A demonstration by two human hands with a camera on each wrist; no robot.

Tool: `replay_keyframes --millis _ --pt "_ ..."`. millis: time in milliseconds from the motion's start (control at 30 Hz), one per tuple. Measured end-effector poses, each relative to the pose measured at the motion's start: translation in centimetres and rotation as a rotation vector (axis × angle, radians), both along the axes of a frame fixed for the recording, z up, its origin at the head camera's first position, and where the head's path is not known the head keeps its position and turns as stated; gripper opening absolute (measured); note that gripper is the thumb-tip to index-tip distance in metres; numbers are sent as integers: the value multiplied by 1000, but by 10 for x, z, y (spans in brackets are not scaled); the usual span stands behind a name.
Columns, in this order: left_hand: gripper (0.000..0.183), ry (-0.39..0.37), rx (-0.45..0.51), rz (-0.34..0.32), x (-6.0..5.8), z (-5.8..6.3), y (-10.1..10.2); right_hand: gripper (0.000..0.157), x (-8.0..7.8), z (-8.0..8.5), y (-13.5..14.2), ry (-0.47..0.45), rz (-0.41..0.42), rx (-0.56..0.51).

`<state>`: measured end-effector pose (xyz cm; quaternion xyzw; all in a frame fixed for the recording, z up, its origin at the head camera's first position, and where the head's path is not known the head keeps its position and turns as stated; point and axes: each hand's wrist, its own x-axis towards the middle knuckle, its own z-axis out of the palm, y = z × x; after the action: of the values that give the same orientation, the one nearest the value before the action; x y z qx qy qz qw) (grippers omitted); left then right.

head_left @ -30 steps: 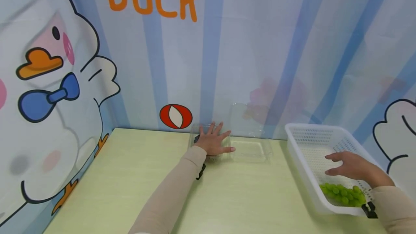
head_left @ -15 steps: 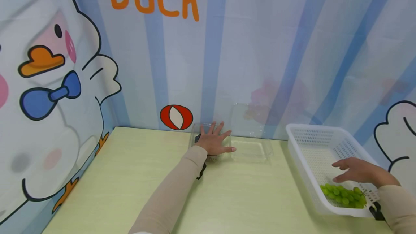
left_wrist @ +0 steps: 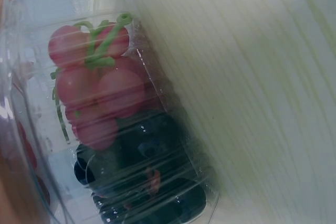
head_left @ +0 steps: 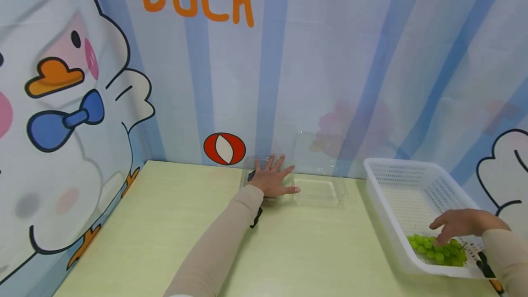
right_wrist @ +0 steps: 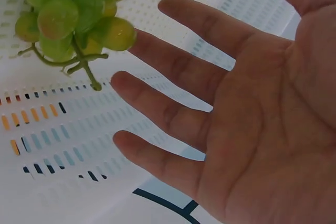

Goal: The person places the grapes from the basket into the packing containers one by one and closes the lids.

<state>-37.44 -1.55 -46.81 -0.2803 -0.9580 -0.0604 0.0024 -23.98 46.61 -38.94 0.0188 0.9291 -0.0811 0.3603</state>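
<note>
My left hand (head_left: pixel 272 181) rests with spread fingers on a clear plastic box (head_left: pixel 248 168) at the back of the table. Through its wall the left wrist view shows red grapes (left_wrist: pixel 100 87) with green stems and dark, nearly black grapes (left_wrist: pixel 152 150). Over the white basket at the right, my right hand (head_left: pixel 464 223) reaches down with its fingers extended, right above a bunch of green grapes (head_left: pixel 437 250). In the right wrist view the fingertips are close to the green grapes (right_wrist: pixel 79 14) and their stem, and nothing lies in the palm.
Beside the left hand sits another clear plastic section (head_left: pixel 319 189), its transparent lid (head_left: pixel 315 152) standing up against the printed curtain (head_left: pixel 317 58). The perforated white basket (head_left: pixel 387 223) stands at the right of the pale table (head_left: pixel 313 242).
My right hand has shifted right and lowered toward the green grapes in the basket. The left hand keeps its place on the clear box.
</note>
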Motion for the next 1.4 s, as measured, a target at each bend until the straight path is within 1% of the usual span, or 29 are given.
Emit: replay_keyframes --millis 67,100,167,267,367,433,533,600,633,667,700,733,767,800,867,900,933,967,1000,1033,1067,1100,1133,1167,1233,1300,1333,1367,1400 --pt "85 2 0 1 0 -1 0 76 -10 -13 14 -32 -8 48" --pt "85 1 -1 0 0 0 0 75 -16 -22 23 -55 7 53" --pt "84 0 -4 1 0 0 -1 76 -35 -45 48 -103 3 60" --pt "84 2 -5 2 2 1 -1 79 -65 -79 86 -187 -4 3" --pt "84 6 -14 6 3 2 -1 80 -86 -105 111 -273 -40 -60" --pt "84 5 -17 8 3 2 0 78 -92 -114 118 -314 -53 -50" --pt "84 1 -17 8 3 2 0 74 -98 -120 121 -372 -73 -43" --pt "84 1 -14 7 3 2 0 73 -98 -120 121 -395 -76 -44" --pt "84 2 -13 6 3 2 0 74 -100 -119 120 -422 -108 -58" --pt "84 4 -13 4 3 2 0 74 -99 -118 118 -429 -106 -59" --pt "84 5 -15 4 3 2 0 73 -95 -115 114 -417 -130 -50" --pt "84 6 -16 4 3 3 0 72 -89 -109 106 -402 -122 -37" --pt "84 8 -20 5 4 3 0 70 -83 -102 97 -397 -141 -24" --pt "84 10 -24 6 4 3 0 69 -75 -94 87 -371 -122 -14" --pt "84 10 -28 9 4 4 -1 65 -58 -73 62 -325 -86 8" --pt "84 9 -29 11 4 5 -1 64 -51 -61 48 -322 -91 28" --pt "84 10 -31 11 4 5 -1 63 -43 -50 36 -311 -57 25" --pt "84 9 -32 11 4 5 0 63 -37 -42 27 -305 -53 17" --pt "84 7 -32 12 4 5 0 62 -32 -35 20 -288 -21 2" --pt "84 5 -33 14 3 4 0 61 -28 -28 13 -294 -22 -10" --pt "84 5 -35 15 2 4 1 60 -26 -25 9 -292 -18 -17" --pt "84 4 -33 16 2 3 1 60 -26 -25 10 -290 -19 -27" --pt "84 4 -34 16 1 2 1 58 -27 -31 16 -267 5 -50" --pt "84 5 -32 16 1 2 1 59 -35 -42 26 -294 -16 -54" --pt "84 6 -31 14 2 2 2 62 -55 -69 54 -361 -50 -71" --pt "84 4 -32 13 3 3 1 68 -80 -103 88 -435 -84 -81" --pt "84 4 -32 13 3 4 1 71 -92 -117 102 -479 -101 -85" --pt "84 3 -33 13 3 4 1 74 -102 -127 112 -521 -126 -86" --pt "84 1 -33 15 3 4 0 75 -107 -134 118 -533 -124 -96"
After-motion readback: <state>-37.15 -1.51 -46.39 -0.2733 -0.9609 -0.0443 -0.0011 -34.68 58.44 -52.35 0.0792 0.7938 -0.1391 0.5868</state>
